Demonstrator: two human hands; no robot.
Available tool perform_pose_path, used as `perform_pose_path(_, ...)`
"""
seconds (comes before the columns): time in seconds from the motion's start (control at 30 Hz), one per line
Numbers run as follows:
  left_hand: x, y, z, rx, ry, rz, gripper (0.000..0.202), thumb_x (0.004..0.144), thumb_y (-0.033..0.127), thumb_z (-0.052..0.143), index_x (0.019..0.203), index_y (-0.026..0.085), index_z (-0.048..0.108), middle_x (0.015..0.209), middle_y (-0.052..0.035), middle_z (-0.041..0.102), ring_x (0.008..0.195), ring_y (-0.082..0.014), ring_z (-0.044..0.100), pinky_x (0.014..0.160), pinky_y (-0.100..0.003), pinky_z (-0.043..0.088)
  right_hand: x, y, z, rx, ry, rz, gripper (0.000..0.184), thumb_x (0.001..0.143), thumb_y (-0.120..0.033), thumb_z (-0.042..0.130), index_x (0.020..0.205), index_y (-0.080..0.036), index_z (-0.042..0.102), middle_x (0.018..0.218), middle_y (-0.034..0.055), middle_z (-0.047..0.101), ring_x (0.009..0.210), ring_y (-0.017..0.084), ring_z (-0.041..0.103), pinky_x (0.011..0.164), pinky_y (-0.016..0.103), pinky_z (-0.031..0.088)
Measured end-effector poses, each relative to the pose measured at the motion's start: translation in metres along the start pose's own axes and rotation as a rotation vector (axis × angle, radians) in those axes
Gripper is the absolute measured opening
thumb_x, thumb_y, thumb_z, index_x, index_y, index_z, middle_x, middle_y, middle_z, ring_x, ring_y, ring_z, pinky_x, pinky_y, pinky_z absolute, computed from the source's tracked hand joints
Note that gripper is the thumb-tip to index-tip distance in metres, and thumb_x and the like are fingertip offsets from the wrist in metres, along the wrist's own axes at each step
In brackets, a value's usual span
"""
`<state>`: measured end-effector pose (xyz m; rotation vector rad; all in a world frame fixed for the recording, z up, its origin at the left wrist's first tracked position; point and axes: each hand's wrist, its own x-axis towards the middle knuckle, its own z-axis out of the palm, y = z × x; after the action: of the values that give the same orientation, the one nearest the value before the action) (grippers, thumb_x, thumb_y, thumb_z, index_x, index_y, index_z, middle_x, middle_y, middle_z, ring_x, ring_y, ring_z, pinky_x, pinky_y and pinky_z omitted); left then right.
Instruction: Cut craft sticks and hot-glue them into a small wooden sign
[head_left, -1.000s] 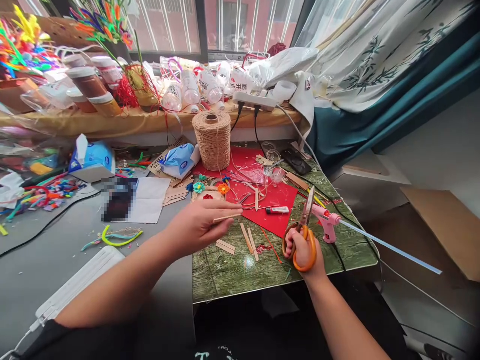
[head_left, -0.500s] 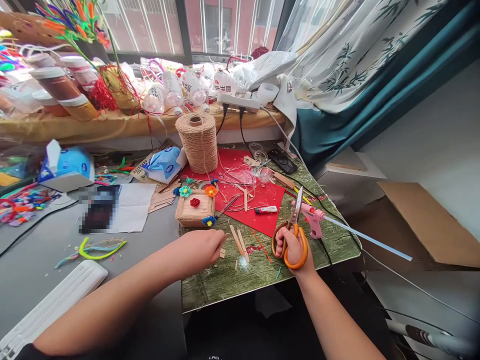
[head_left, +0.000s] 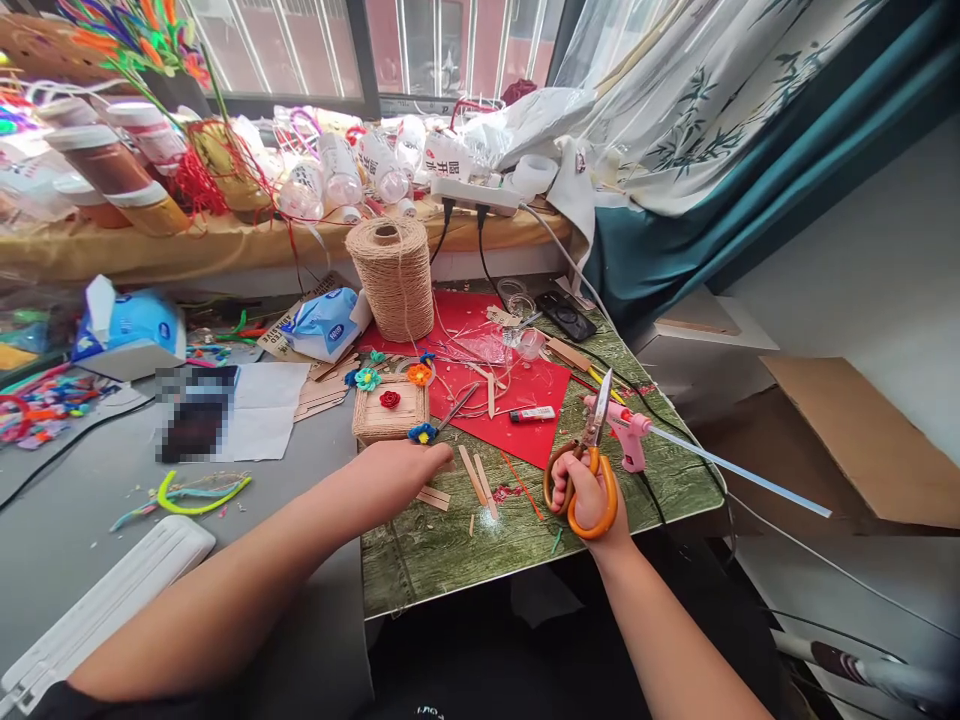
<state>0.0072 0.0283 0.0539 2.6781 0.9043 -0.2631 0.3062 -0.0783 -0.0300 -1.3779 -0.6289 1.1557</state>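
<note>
My right hand [head_left: 587, 490] grips a pair of scissors [head_left: 596, 425] by its orange handles, blades pointing up and almost together. At the front edge of a small twine-wrapped box [head_left: 390, 412] is my left hand [head_left: 405, 472], back upward; its fingers are mostly hidden, so whether it holds anything does not show. A red flower [head_left: 389, 399] sits in the middle of the box, with blue, green and orange flowers around its edges. Cut wooden craft sticks [head_left: 472, 475] lie between my hands. Shorter stick pieces [head_left: 435, 498] lie just below my left hand.
A pink glue gun [head_left: 628, 430] with a long glue stick lies right of the scissors. Behind the box stands a twine spool [head_left: 390, 280] beside a red sheet [head_left: 517, 440]. A tissue pack [head_left: 324, 322] is to the left, and cables trail along the right table edge.
My left hand has moved slightly up and left, closer to the box, and more of the short stick pieces below it shows. My right hand stays put with the scissors.
</note>
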Motion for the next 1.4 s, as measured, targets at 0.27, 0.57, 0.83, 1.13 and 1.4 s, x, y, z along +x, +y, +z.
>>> perform_pose_path(0.27,0.006,-0.004,0.004,0.073,-0.071,0.035,0.022,0.087,0.003,0.060,0.093,0.022,0.070,0.093,-0.0047,0.075,0.084,-0.0236,0.072,0.066,-0.029,0.044,0.000,-0.003,0.002,-0.015,0.016,0.009,0.034,0.085,-0.048,0.069,0.071,-0.021,0.055,0.058,-0.0051,0.052,0.040,0.009,0.049,0.037,0.021,0.044)
perform_pose_path(0.57,-0.001,0.005,-0.007,0.116,-0.057,0.017,0.017,0.100,0.021,0.057,0.090,0.019,0.071,0.090,-0.0085,0.074,0.084,-0.0247,0.071,0.068,-0.033,0.048,-0.002,-0.006,0.005,-0.005,0.021,0.019,0.033,0.084,-0.048,0.070,0.072,-0.021,0.056,0.058,-0.0055,0.052,0.039,0.009,0.049,0.037,0.022,0.044)
perform_pose_path(0.83,-0.002,0.009,-0.007,0.086,-0.091,0.051,0.007,0.091,0.025,0.072,0.095,0.020,0.070,0.101,-0.0067,0.071,0.092,-0.0247,0.071,0.073,-0.032,0.050,-0.001,-0.004,0.003,0.010,0.002,0.017,0.031,0.085,-0.048,0.070,0.074,-0.021,0.057,0.059,-0.0050,0.053,0.041,0.010,0.050,0.038,0.023,0.045)
perform_pose_path(1.13,0.001,0.007,-0.003,0.030,-0.108,0.055,0.011,0.098,0.019,0.059,0.093,0.019,0.069,0.097,-0.0064,0.070,0.091,-0.0225,0.070,0.071,-0.031,0.048,-0.002,-0.005,0.002,0.012,-0.011,0.011,0.032,0.087,-0.048,0.069,0.074,-0.022,0.056,0.059,-0.0049,0.053,0.042,0.010,0.050,0.039,0.023,0.046)
perform_pose_path(1.4,0.000,0.006,-0.001,0.046,-0.077,0.042,0.012,0.099,0.023,0.058,0.090,0.020,0.066,0.094,-0.0053,0.070,0.086,-0.0229,0.070,0.068,-0.032,0.047,-0.005,-0.011,0.005,-0.010,-0.002,0.009,0.034,0.086,-0.049,0.070,0.073,-0.021,0.057,0.058,-0.0050,0.053,0.041,0.010,0.051,0.039,0.023,0.046)
